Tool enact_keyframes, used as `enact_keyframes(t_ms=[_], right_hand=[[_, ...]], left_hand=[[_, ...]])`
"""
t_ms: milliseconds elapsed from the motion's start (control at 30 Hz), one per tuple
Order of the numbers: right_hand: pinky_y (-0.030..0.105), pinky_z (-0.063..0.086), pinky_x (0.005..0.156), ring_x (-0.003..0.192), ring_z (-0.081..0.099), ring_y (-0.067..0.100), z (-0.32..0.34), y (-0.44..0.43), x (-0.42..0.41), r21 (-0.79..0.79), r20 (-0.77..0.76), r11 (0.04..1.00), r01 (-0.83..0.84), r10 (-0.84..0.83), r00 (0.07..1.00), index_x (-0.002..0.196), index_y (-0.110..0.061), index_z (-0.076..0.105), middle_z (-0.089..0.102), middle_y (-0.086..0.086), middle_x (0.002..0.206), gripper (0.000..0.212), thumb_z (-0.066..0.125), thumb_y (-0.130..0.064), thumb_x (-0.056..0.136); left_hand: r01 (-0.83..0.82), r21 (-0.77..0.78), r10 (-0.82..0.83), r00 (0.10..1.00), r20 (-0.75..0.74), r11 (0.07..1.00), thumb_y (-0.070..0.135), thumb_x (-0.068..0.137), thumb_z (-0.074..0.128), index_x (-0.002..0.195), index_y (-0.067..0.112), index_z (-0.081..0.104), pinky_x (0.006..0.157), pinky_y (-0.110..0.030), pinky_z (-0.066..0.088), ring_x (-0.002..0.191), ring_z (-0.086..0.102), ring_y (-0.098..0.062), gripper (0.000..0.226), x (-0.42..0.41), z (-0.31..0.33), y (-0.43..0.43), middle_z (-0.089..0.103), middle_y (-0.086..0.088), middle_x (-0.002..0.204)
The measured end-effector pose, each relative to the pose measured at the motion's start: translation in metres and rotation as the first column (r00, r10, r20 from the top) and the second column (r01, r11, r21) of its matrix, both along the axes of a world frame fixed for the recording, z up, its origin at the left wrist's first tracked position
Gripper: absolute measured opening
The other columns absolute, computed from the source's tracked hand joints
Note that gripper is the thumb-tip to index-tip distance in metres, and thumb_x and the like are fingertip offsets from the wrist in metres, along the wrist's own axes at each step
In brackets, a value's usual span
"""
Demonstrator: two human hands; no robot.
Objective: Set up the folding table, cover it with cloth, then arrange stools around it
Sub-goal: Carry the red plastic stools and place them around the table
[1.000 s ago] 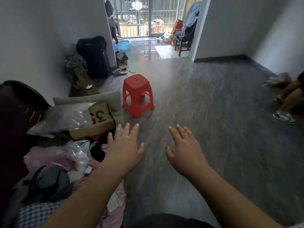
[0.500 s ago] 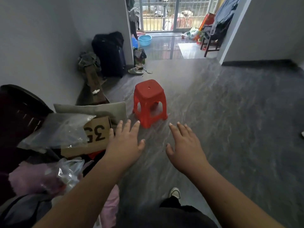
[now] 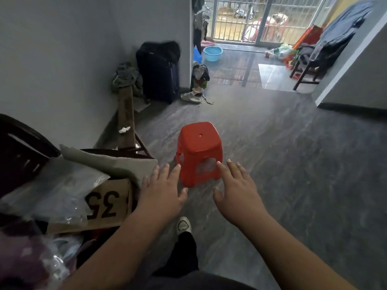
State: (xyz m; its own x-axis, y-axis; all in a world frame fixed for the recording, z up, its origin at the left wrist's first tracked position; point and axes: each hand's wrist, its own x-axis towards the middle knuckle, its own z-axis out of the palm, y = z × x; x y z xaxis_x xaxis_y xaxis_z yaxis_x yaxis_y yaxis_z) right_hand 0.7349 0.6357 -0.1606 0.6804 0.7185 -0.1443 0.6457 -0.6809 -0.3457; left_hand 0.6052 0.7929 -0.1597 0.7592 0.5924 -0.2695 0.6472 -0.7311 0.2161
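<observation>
As hands (image 3: pixel 162 197) (image 3: pixel 238 195) spread, stool (image 3: pixel 199 147) ahead — between them

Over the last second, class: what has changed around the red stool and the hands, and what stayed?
The person stepped toward the red stool, which is now close ahead of the left hand and right hand; a shoe came into view below. Nothing was taken or released. Both hands stay open and spread; the stool stays upright.
</observation>
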Motion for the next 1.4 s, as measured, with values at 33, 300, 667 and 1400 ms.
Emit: enact_keyframes(t_ms=[33, 300, 667, 1400], right_hand=[[0.048, 0.015, 0.124, 0.154, 0.007, 0.026, -0.005, 0.013, 0.019, -0.002, 0.001, 1.000, 0.006, -0.006, 1.000, 0.159, -0.029, 0.014, 0.013, 0.004, 0.168, 0.072, 0.046, -0.040, 0.096], [0.047, 0.015, 0.124, 0.154, 0.006, 0.024, -0.031, 0.121, 0.163, -0.062, -0.048, 0.998, 0.011, -0.014, 0.999, 0.159, -0.029, 0.013, 0.013, 0.002, 0.168, 0.071, 0.043, -0.043, 0.096], [0.043, 0.014, 0.125, 0.154, 0.008, 0.025, -0.099, 0.236, 0.343, -0.122, -0.190, 0.992, -0.022, -0.002, 0.982, 0.160, -0.027, 0.016, 0.015, 0.004, 0.167, 0.071, 0.048, -0.039, 0.097], [0.049, 0.030, 0.117, 0.145, 0.032, 0.034, -0.509, 0.372, 0.554, -0.327, -0.487, 0.908, 0.261, -0.398, 0.777, 0.161, -0.016, 0.005, 0.026, 0.011, 0.162, 0.101, 0.067, -0.051, 0.089]], left_hand=[[0.007, -0.006, -0.007, 1.000, -0.003, 1.000, 0.055, 0.099, 0.037, 0.160, 0.032, 0.001, 0.125, -0.051, 0.008, 0.155, 0.000, -0.025, 0.074, 0.019, -0.006, 0.014, 0.005, -0.003, 0.169], [0.051, -0.047, -0.054, 0.996, -0.067, 0.998, 0.054, 0.100, 0.037, 0.160, 0.029, 0.003, 0.124, -0.051, 0.008, 0.155, 0.002, -0.026, 0.074, 0.170, -0.039, 0.135, 0.006, -0.004, 0.169], [0.023, -0.122, -0.035, 0.995, -0.098, 0.992, 0.050, 0.099, 0.041, 0.160, 0.026, 0.009, 0.124, -0.049, 0.013, 0.154, 0.009, -0.027, 0.073, 0.343, -0.099, 0.247, 0.012, -0.005, 0.168], [-0.671, -0.551, 0.654, 0.706, -0.271, 0.496, 0.055, 0.082, 0.072, 0.158, 0.022, -0.014, 0.121, -0.047, 0.026, 0.150, 0.025, -0.027, 0.120, 0.492, -0.509, 0.364, 0.016, -0.011, 0.166]])
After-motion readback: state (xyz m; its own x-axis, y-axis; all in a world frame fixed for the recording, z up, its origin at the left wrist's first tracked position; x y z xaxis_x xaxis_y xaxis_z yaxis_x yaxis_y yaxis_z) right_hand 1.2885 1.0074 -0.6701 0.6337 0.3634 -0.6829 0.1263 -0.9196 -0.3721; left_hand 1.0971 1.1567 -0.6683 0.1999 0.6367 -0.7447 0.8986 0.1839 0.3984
